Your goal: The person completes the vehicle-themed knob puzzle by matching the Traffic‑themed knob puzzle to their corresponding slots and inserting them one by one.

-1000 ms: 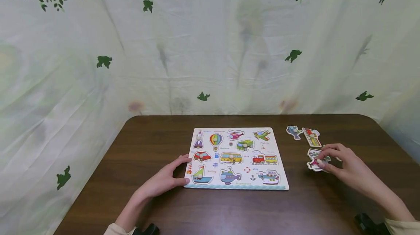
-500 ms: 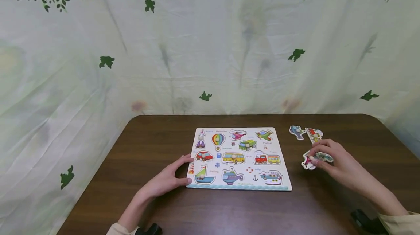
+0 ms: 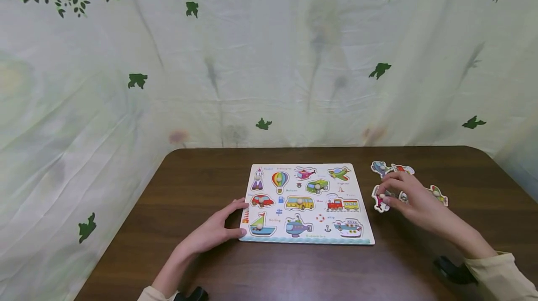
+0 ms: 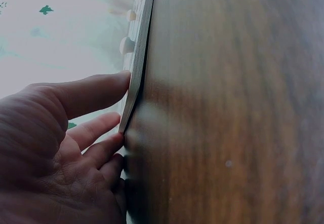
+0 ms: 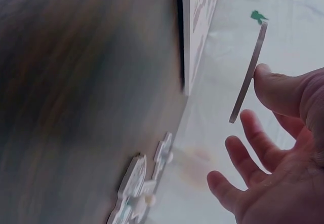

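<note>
A white puzzle board (image 3: 319, 220) with vehicle pictures and small knobs lies flat on the table. My left hand (image 3: 208, 230) rests at its left side, with the thumb on the lower left corner and the fingertips against the edge. In the right wrist view, my right hand (image 5: 286, 173) holds a thin puzzle piece (image 5: 248, 77) between thumb and index finger, its edge toward the camera and above the tabletop. From the head view this piece shows pink with a white border, right of the board; the fingers partly cover it.
More loose puzzle pieces lie on the right: a blue one (image 3: 380, 167), a red-topped one (image 3: 403, 169) partly behind the hand, and another (image 3: 439, 195) beyond the knuckles. The brown table (image 3: 201, 170) ends at a leaf-printed curtain (image 3: 286, 58).
My right hand has lifted the pink puzzle piece off the other pieces and moved it left, toward the board. The left hand keeps its place at the board's edge.
</note>
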